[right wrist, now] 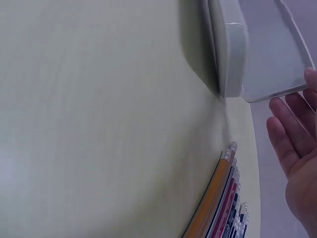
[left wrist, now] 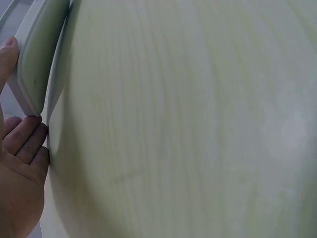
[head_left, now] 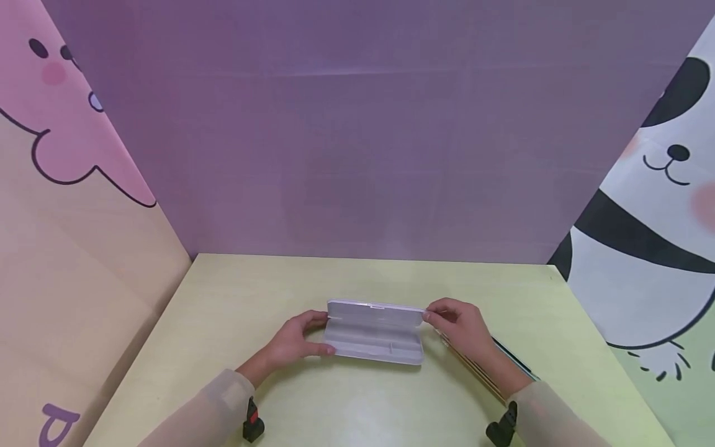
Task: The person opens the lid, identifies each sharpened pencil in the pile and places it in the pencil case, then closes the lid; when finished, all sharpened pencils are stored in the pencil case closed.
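So the person has a translucent white pencil case point(head_left: 373, 335) sitting roughly mid-table on the pale yellow-green table point(head_left: 234, 298), lid tipped up and open toward 12 o'clock, tray part empty as far as the head view shows. The left hand point(head_left: 293, 341) is at the case's 9 o'clock end, thumb on the near side and fingers wrapped round the far side, so it's gripping that end to steady it; in the left wrist view the fingers point(left wrist: 25, 139) sit right against the corner of the case. The right hand point(head_left: 460, 326) is at the 3 o'clock end, fingertips pinching the corner of the raised lid; the right wrist view shows its fingers point(right wrist: 287, 134) fairly straight just beside the clear lid edge, so it's a light pinch at most. A row of pencils point(right wrist: 223, 198) lies on the table at about 4 o'clock from the case, partly under the right forearm, erasers pointing toward the case. Looks to me like this is the "case is open, hold it steady" step. Next move probably calls for the right hand letting go of the lid and dropping back to 4 o'clock for the pencils, while the left keeps the case from sliding and the lid from flopping shut.
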`<state>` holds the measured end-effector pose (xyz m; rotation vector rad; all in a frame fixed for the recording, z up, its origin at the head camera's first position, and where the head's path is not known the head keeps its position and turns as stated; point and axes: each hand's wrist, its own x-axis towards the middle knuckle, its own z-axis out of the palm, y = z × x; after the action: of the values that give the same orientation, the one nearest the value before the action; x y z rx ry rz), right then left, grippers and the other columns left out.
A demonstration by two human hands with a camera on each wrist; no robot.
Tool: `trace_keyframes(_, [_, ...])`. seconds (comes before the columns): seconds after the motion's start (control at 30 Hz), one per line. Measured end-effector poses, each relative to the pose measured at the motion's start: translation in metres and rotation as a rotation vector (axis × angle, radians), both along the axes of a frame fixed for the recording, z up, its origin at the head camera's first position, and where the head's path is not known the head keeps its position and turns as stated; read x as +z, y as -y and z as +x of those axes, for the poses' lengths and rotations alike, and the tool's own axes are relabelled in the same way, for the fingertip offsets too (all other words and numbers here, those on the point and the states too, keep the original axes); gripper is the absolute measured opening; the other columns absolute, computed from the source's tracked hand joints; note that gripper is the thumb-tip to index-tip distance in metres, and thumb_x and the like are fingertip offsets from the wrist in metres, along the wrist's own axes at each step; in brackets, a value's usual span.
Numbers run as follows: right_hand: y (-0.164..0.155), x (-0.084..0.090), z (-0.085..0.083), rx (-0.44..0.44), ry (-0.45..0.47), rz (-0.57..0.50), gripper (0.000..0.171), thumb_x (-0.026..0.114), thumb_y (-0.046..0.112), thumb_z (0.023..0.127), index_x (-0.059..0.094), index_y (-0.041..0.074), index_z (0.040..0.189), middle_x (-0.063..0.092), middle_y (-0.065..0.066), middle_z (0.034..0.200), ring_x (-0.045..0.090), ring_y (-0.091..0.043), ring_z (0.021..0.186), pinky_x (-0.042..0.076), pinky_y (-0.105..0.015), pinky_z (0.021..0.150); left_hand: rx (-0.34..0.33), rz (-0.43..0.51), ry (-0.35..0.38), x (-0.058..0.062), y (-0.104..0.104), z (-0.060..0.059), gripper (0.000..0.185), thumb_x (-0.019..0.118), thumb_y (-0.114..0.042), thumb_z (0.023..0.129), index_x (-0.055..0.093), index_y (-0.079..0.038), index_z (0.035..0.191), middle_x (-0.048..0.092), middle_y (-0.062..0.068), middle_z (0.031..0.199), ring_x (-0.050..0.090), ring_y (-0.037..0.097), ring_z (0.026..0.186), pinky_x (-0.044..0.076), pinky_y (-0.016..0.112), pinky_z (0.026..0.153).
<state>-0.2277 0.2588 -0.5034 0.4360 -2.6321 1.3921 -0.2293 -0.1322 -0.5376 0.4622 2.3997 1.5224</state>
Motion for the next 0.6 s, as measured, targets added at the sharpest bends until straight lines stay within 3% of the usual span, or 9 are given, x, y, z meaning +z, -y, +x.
trace_keyframes(0.13, [0.001,0.0,-0.009,-0.004,0.063,-0.069,0.013,0.075,0.024,0.095,0.076,0.012,0.099,0.077,-0.006,0.092,0.075,-0.032,0.085,0.061,-0.027,0.071,-0.011,-0.036,-0.035,-0.001,0.001,0.002,0.088,0.094,-0.032,0.073,0.052,-0.005,0.146,0.06,0.012,0.146,0.052,0.035,0.139,0.039,0.056,0.117])
trace_keyframes(0.37, [0.003,0.003,-0.021,-0.004,0.191,-0.142,0.024,0.071,0.025,0.098,0.074,0.003,0.107,0.076,-0.015,0.102,0.077,-0.029,0.093,0.063,-0.036,0.071,-0.027,-0.094,-0.084,-0.006,0.003,0.003,0.087,0.094,-0.035,0.074,0.054,-0.009,0.147,0.06,0.008,0.147,0.05,0.033,0.141,0.037,0.054,0.119])
trace_keyframes(0.6, [0.005,0.005,-0.031,-0.017,0.317,-0.216,0.035,0.069,0.028,0.1,0.071,-0.004,0.117,0.075,-0.019,0.109,0.074,-0.039,0.101,0.064,-0.041,0.076,-0.036,-0.196,-0.135,-0.01,0.003,0.003,0.096,0.093,-0.041,0.072,0.05,-0.01,0.152,0.051,0.011,0.155,0.043,0.036,0.146,0.036,0.055,0.119])
